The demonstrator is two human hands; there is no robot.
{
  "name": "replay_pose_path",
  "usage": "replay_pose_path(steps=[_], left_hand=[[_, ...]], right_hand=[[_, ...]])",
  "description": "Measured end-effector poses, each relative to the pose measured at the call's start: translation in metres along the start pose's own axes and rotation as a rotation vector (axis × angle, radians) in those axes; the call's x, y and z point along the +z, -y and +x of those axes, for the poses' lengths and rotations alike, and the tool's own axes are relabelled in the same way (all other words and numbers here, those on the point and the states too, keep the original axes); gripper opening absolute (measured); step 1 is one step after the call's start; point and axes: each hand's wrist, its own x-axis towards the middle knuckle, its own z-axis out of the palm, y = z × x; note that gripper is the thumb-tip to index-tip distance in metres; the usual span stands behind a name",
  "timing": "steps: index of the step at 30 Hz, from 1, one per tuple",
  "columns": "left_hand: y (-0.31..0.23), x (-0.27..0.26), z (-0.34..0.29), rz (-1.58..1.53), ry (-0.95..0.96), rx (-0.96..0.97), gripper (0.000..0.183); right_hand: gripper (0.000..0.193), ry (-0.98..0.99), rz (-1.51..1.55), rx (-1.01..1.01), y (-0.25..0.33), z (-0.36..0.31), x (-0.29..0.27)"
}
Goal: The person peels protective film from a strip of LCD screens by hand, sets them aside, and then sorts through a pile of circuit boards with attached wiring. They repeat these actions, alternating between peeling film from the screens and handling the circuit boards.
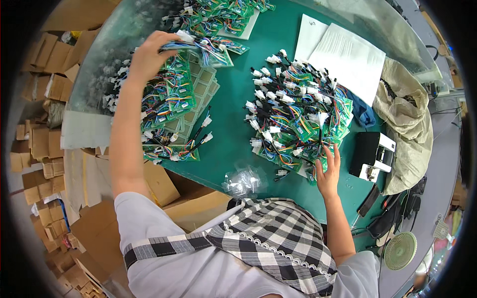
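My left hand [150, 55] is closed round the coloured wires of a green circuit board [218, 58], holding it above the left pile. Under it, wired circuit boards [181, 89] lie on a stack of pale gridded panels [202, 82]. My right hand [329, 173] rests at the near right edge of a large heap of wired boards [303, 124] with white connectors. Its fingers are spread, with the tips against the boards, and nothing is gripped in them.
More wired boards [218, 15] lie at the far edge. White sheets [348, 57], a cloth sack [407, 119] and a black-and-white device [372, 156] stand on the right. Clear plastic bags [244, 181] lie at the near edge. Cardboard boxes [99, 233] fill the left floor. A small green fan [400, 251] is at lower right.
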Motion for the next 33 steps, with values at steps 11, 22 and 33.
replay_pose_path(steps=[11,22,33], left_hand=[[0.01,-0.151,-0.016,0.026,-0.168,-0.186,0.036],[-0.068,-0.259,-0.1,-0.493,-0.809,-0.293,0.036],[-0.228,0.065,-0.11,-1.662,0.009,-0.66,0.036]], right_hand=[[0.051,0.059,0.011,-0.049,0.018,0.003,0.001],[0.036,0.152,0.392,-0.056,0.04,0.048,-0.004],[0.119,1.153,1.989,0.204,0.155,0.059,-0.023]])
